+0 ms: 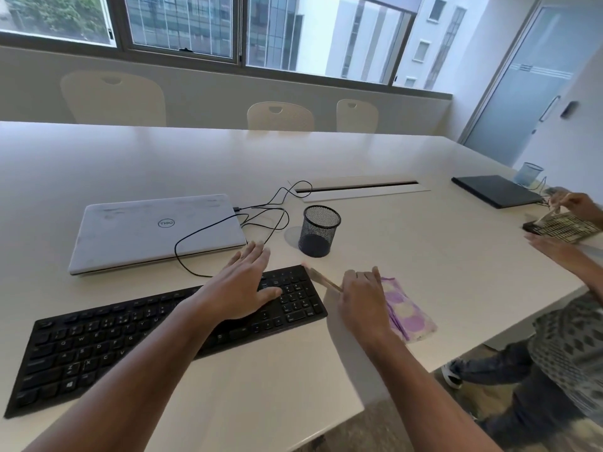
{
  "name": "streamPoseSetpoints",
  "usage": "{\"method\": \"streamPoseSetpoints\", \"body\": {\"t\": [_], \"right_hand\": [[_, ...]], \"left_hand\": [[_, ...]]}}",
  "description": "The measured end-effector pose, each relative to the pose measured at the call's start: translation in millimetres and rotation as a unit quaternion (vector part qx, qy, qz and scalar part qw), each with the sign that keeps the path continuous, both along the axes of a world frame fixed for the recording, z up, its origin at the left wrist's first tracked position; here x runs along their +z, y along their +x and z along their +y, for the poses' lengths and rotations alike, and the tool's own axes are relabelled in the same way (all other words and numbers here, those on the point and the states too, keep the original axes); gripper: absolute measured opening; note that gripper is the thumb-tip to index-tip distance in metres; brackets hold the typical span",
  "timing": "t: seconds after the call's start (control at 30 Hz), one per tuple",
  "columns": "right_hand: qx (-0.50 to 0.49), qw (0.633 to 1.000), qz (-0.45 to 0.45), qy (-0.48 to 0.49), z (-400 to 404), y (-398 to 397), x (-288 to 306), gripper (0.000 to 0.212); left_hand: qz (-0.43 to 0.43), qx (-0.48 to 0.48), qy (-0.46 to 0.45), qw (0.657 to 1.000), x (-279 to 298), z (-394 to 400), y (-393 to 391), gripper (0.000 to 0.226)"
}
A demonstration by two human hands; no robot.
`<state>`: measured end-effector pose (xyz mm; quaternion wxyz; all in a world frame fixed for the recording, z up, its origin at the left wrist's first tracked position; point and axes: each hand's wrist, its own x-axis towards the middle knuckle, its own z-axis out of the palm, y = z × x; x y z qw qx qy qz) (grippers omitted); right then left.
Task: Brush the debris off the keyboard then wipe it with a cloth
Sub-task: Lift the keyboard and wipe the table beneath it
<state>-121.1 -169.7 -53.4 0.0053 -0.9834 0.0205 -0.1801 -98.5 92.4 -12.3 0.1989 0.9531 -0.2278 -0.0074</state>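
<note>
Two hands busy: your left hand (248, 285) flat, fingers spread, pressing black full-size keyboard (98, 347) near table's front edge; right hand (360, 298) pinching thin tan brush (321, 279) beside purple-dotted cloth (408, 313).

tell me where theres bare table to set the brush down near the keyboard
Bare table lies in front of the keyboard, and a wide patch beyond the mesh cup and right of the cloth. It is crowded between the laptop and keyboard, where the cable loops.
</note>
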Motion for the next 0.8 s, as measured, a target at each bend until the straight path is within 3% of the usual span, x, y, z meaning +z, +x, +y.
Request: {"method": "streamPoseSetpoints", "body": {"t": [0.13, 0.23, 0.37, 0.53, 0.8], "right_hand": [[0.011, 0.997, -0.057, 0.054, -1, -3, 14, 0.017], [0.027, 0.978, -0.162, 0.129, -3, 4, 40, 0.010], [0.058, 0.956, -0.253, 0.137, -9, 32, 82, 0.007], [0.082, 0.970, -0.211, 0.085, -4, 70, 105, 0.034], [0.134, 0.986, -0.099, 0.012, 9, 95, 98, 0.033]], "left_hand": [[-0.028, -0.027, -0.022, 0.999, 8, -18, 25, 0.088], [-0.051, -0.044, -0.018, 0.998, 18, -31, 42, 0.086], [-0.064, -0.060, -0.005, 0.996, 32, -52, 62, 0.085], [-0.057, -0.070, 0.021, 0.996, 33, -70, 75, 0.083], [-0.047, -0.061, 0.054, 0.996, 27, -78, 79, 0.076]]}}
